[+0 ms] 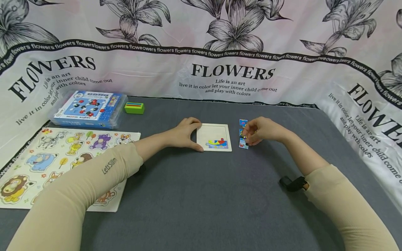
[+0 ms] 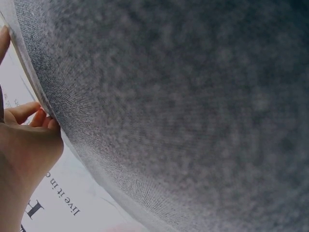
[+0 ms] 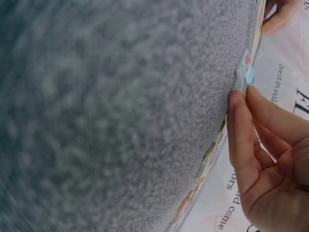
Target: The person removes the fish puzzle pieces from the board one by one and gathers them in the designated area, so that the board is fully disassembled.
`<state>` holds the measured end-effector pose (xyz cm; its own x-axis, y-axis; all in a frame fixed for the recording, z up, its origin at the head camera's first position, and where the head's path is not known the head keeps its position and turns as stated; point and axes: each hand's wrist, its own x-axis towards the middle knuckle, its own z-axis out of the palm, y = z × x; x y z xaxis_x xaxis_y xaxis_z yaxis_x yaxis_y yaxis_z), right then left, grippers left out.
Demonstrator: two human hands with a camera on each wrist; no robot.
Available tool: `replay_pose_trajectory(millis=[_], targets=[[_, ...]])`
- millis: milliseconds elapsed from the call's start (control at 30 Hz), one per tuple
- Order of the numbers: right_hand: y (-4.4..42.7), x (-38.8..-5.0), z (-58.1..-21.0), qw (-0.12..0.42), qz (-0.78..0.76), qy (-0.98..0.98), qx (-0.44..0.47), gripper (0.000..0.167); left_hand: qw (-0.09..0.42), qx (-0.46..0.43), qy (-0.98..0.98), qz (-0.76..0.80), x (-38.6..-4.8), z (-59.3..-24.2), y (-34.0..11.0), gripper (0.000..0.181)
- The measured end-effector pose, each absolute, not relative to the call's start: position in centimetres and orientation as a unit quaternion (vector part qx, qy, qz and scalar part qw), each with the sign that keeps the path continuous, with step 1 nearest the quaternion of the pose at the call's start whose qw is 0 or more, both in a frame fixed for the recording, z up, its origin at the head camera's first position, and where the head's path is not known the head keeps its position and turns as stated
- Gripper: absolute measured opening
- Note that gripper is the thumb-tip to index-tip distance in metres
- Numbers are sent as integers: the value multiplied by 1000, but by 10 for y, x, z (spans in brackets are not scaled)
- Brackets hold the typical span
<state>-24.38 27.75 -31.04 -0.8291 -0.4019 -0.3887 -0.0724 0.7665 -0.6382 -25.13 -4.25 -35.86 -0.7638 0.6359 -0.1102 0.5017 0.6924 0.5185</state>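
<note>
A square, light wooden puzzle tray [image 1: 213, 132] lies on the table, with colourful puzzle pieces [image 1: 218, 143] fitted along its lower right part. My left hand [image 1: 183, 134] holds the tray's left side, thumb at the near corner and fingers at the far one. To the right of the tray, my right hand [image 1: 262, 130] pinches a small puzzle piece between thumb and fingertips, which mostly cover it. Beside those fingertips are blue loose pieces [image 1: 243, 122] in a column. In the right wrist view, a blue-and-red piece [image 3: 248, 66] shows just beyond the pinching fingers [image 3: 241, 121].
At the left lies a large animal puzzle board [image 1: 62, 162], partly under the left forearm. Behind it stands a clear plastic case [image 1: 86, 108] with a blue label, and next to that a green block [image 1: 134, 108]. A flower-printed cloth [image 1: 232, 76] rises behind the grey table.
</note>
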Motion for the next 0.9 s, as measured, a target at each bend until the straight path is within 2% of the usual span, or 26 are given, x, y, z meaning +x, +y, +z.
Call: replay_pose_trajectory(millis=[333,900], targets=[[276,-245,-313,251,-289,911,-154,19,136,315,911,231,-249,-356,-43,100],[271,-246,-308,222,-281,923,-140,19,137,316,909,233,-249,-356,-43,100]])
